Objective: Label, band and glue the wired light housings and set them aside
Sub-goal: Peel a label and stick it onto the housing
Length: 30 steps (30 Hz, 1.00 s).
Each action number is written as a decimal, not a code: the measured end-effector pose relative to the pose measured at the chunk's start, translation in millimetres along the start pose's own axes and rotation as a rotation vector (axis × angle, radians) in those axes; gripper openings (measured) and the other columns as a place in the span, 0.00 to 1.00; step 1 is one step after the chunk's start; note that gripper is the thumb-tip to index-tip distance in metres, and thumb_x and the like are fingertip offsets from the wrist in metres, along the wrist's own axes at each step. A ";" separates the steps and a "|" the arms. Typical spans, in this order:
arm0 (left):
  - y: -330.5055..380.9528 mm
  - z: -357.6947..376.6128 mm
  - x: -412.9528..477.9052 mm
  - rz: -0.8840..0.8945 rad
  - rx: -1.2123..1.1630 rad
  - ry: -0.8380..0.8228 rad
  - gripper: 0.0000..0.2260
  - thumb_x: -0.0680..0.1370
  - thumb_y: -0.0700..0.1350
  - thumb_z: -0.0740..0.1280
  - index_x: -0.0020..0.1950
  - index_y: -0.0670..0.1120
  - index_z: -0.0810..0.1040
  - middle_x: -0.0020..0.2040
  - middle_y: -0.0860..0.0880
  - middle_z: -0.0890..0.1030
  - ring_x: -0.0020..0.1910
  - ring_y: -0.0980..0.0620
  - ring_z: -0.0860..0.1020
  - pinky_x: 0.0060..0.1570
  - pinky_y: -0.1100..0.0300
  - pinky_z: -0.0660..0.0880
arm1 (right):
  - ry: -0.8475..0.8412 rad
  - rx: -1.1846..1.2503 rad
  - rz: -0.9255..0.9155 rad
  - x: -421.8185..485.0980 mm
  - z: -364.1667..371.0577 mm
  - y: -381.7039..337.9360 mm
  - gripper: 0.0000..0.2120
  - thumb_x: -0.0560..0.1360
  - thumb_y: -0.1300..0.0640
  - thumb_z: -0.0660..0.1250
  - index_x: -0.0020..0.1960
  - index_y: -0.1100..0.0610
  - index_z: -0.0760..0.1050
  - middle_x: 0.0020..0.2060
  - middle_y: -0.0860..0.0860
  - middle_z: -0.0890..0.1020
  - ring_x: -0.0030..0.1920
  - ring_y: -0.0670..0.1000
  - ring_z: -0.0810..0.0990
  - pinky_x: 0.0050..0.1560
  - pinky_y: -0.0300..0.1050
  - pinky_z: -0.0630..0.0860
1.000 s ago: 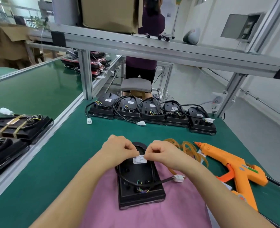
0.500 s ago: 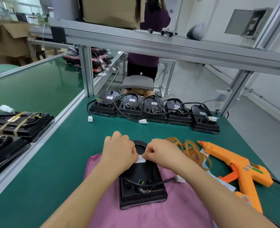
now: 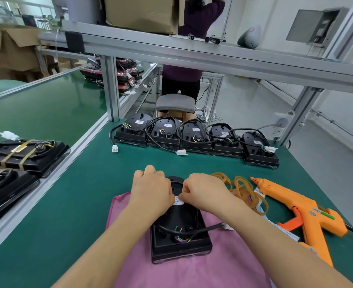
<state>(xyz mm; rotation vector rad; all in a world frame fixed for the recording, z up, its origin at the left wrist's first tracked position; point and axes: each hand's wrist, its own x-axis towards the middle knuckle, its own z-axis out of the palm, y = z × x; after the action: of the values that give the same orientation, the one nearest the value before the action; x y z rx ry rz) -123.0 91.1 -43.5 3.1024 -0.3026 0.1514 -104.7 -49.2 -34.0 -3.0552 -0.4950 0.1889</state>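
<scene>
The black light housing [image 3: 180, 233] lies on a pink cloth [image 3: 192, 273] on the green surface [image 3: 71, 204], its cable looped across its back. It looks like stiff moulded plastic, light enough to lift by its long edges; the loose cable and coloured wires are best left alone. The white label [image 3: 178, 200] is thin, limp and sticky, so only its corners want touching. Left hand [image 3: 150, 189] and right hand [image 3: 202, 191] meet over it, each grip pinched together on a label edge, pressing it onto the housing's rounded top.
</scene>
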 end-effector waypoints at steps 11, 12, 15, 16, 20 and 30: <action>0.4 1.6 -1.6 0.015 0.015 0.018 0.09 0.77 0.50 0.60 0.51 0.53 0.79 0.50 0.53 0.76 0.55 0.48 0.66 0.51 0.54 0.60 | 0.118 -0.138 -0.048 -2.3 6.0 -7.0 0.10 0.76 0.50 0.62 0.48 0.55 0.78 0.40 0.51 0.72 0.49 0.55 0.75 0.36 0.45 0.63; -0.5 1.2 -1.4 0.010 0.003 0.020 0.08 0.76 0.51 0.62 0.51 0.53 0.78 0.51 0.53 0.76 0.56 0.48 0.66 0.52 0.54 0.60 | 0.132 -0.152 -0.049 -2.7 6.5 -7.6 0.11 0.76 0.49 0.63 0.49 0.55 0.78 0.41 0.51 0.72 0.50 0.55 0.75 0.37 0.46 0.63; -3.8 1.0 0.0 -0.012 -0.020 0.009 0.10 0.75 0.56 0.64 0.52 0.53 0.75 0.53 0.53 0.76 0.57 0.49 0.66 0.54 0.54 0.61 | 0.174 -0.143 -0.026 -3.9 6.0 -6.8 0.13 0.75 0.45 0.65 0.48 0.55 0.76 0.40 0.50 0.70 0.51 0.55 0.74 0.39 0.46 0.64; -3.2 1.4 0.9 -0.016 -0.018 0.008 0.12 0.75 0.57 0.64 0.53 0.53 0.74 0.53 0.53 0.76 0.58 0.49 0.66 0.54 0.54 0.61 | 0.187 -0.109 -0.012 -4.9 5.4 -4.9 0.13 0.75 0.44 0.66 0.47 0.54 0.75 0.40 0.50 0.70 0.51 0.54 0.74 0.39 0.46 0.65; 6.4 4.4 4.1 -0.028 -0.002 0.006 0.21 0.73 0.67 0.62 0.54 0.52 0.75 0.54 0.53 0.76 0.58 0.49 0.66 0.54 0.53 0.60 | 0.219 0.077 0.064 -13.5 5.8 9.4 0.07 0.75 0.44 0.65 0.44 0.47 0.71 0.46 0.47 0.75 0.53 0.51 0.75 0.44 0.45 0.68; -28.5 10.0 -6.5 -0.342 -0.578 0.051 0.22 0.76 0.64 0.62 0.61 0.50 0.74 0.60 0.50 0.76 0.63 0.47 0.70 0.60 0.52 0.68 | 0.124 0.440 0.247 -43.8 25.1 38.3 0.11 0.74 0.39 0.62 0.47 0.44 0.76 0.40 0.40 0.78 0.45 0.43 0.77 0.47 0.45 0.76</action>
<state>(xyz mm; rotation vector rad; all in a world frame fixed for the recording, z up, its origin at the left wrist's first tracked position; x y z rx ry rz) -122.9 120.0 -54.4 2.5200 0.1634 0.1095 -137.1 -98.9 -56.3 -2.6621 -0.0530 0.0979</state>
